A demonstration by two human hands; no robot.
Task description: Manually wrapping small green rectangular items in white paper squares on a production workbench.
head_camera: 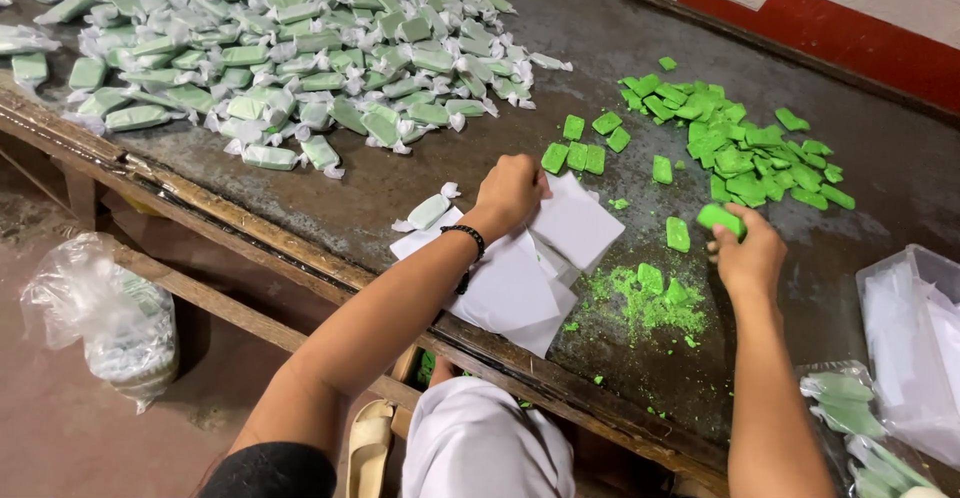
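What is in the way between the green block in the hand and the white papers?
Nothing solid. The right hand holds a green block just above the dark table. Between it and the white papers under the left hand lie only one loose green block and green crumbs, lying low on the table.

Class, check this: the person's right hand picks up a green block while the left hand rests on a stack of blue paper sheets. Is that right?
Not quite. In the head view, the paper sheets under the left hand are white, not blue. The rest holds: the right hand grips a green block.
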